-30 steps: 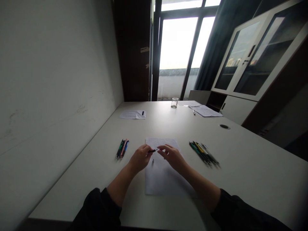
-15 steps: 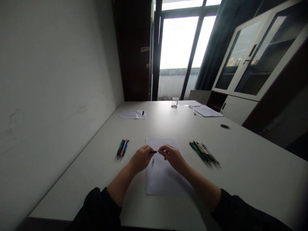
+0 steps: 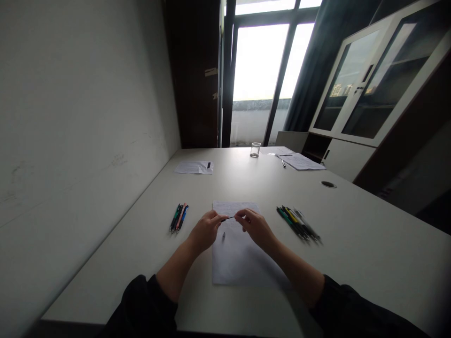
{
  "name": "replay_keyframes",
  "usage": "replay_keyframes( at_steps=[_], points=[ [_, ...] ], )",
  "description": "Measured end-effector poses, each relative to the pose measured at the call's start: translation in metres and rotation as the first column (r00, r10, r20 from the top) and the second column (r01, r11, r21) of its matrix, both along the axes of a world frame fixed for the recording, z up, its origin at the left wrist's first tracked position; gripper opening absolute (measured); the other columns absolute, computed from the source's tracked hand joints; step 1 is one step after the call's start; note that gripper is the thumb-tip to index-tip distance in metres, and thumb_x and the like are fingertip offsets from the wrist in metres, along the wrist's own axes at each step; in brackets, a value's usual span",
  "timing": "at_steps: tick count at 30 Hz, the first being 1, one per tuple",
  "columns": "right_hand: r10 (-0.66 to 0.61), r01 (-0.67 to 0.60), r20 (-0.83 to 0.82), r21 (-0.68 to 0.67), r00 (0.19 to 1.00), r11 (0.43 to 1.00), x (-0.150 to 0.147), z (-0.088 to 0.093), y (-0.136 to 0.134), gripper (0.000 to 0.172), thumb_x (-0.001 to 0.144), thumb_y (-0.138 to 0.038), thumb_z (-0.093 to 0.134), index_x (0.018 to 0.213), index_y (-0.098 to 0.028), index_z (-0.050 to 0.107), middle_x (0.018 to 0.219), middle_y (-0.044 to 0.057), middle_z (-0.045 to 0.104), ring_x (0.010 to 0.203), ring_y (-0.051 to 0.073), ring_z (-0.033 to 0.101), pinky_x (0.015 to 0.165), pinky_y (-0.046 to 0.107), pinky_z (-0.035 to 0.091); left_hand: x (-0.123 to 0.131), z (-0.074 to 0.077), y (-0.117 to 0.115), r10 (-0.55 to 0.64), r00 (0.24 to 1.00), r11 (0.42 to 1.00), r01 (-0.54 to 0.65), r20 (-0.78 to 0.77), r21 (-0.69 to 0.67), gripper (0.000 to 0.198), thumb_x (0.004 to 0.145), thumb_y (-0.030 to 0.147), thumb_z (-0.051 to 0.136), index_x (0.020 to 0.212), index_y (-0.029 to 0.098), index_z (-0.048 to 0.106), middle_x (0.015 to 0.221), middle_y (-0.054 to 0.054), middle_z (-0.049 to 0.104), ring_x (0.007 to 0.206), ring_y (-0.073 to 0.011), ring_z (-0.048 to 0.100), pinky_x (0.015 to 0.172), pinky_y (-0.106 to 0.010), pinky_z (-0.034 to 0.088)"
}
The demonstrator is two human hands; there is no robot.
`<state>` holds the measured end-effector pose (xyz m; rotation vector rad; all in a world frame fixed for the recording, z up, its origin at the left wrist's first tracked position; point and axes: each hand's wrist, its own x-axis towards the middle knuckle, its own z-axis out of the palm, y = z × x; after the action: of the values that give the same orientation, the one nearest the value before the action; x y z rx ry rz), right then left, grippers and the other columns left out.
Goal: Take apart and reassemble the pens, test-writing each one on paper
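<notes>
My left hand (image 3: pixel 205 231) is closed around a dark pen barrel (image 3: pixel 223 220), most of it hidden by the fingers. A thin dark pen refill (image 3: pixel 230 218) spans the short gap between my hands. Its right end is pinched in the fingertips of my right hand (image 3: pixel 256 228). Both hands are above a sheet of paper (image 3: pixel 239 267), printed with lines near its top. A small pen tip piece (image 3: pixel 223 235) lies on the sheet, just below the left fingertips.
Several pens (image 3: pixel 179 218) lie grouped on the left, and several more pens (image 3: pixel 298 223) on the right. Farther back are a glass (image 3: pixel 255 149), a paper (image 3: pixel 192 167), stacked papers (image 3: pixel 303 162) and a single pen (image 3: pixel 283 163). A wall (image 3: pixel 105 141) borders the table's left side.
My right hand has drawn slightly away to the right from my left hand. A longer stretch of the refill now shows between them.
</notes>
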<state>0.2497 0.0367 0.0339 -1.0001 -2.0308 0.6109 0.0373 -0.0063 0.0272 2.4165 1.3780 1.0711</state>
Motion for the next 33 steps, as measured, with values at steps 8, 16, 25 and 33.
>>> replay_keyframes(
  at_steps=[8, 16, 25, 33],
  points=[
    [-0.051, 0.051, 0.009, 0.037, 0.999, 0.998, 0.002, 0.001, -0.001, 0.021, 0.093, -0.036, 0.052, 0.087, -0.020, 0.064, 0.080, 0.001, 0.067, 0.053, 0.011, 0.060, 0.058, 0.025, 0.048, -0.002, -0.001, 0.001, 0.021, 1.000, 1.000, -0.021, 0.005, -0.005, 0.039, 0.091, 0.003, 0.048, 0.121, 0.026, 0.060, 0.104, -0.006, 0.058, 0.100, -0.0186, 0.058, 0.089, -0.034, 0.051],
    [-0.049, 0.041, 0.079, 0.095, 0.996, 0.995, 0.005, 0.000, 0.002, 0.019, 0.095, -0.033, 0.052, 0.089, -0.020, 0.064, 0.087, 0.002, 0.067, 0.053, 0.011, 0.060, 0.060, 0.025, 0.048, -0.007, 0.001, 0.001, 0.119, 0.993, 0.992, -0.118, 0.025, -0.033, 0.040, 0.090, 0.002, 0.044, 0.118, 0.025, 0.060, 0.098, -0.005, 0.057, 0.089, -0.0182, 0.057, 0.080, -0.031, 0.051],
    [0.179, -0.203, 0.273, 0.063, 0.945, 0.977, 0.004, -0.002, -0.001, 0.020, 0.097, -0.025, 0.050, 0.093, -0.019, 0.068, 0.090, 0.004, 0.067, 0.054, 0.009, 0.057, 0.060, 0.023, 0.046, -0.007, 0.000, 0.001, 0.156, 0.987, 0.987, -0.154, 0.037, -0.045, 0.040, 0.089, 0.002, 0.043, 0.118, 0.025, 0.061, 0.096, -0.005, 0.057, 0.086, -0.0182, 0.055, 0.078, -0.030, 0.050],
    [0.239, -0.245, 0.280, -0.013, 0.930, 0.969, -0.001, -0.009, 0.001, 0.018, 0.095, -0.025, 0.053, 0.094, -0.020, 0.071, 0.092, 0.004, 0.068, 0.061, 0.011, 0.061, 0.064, 0.024, 0.047, -0.007, -0.001, 0.002, 0.139, 0.990, 0.990, -0.137, 0.035, -0.044, 0.040, 0.089, 0.002, 0.044, 0.118, 0.025, 0.060, 0.096, -0.004, 0.056, 0.084, -0.0176, 0.054, 0.075, -0.029, 0.049]
  ],
)
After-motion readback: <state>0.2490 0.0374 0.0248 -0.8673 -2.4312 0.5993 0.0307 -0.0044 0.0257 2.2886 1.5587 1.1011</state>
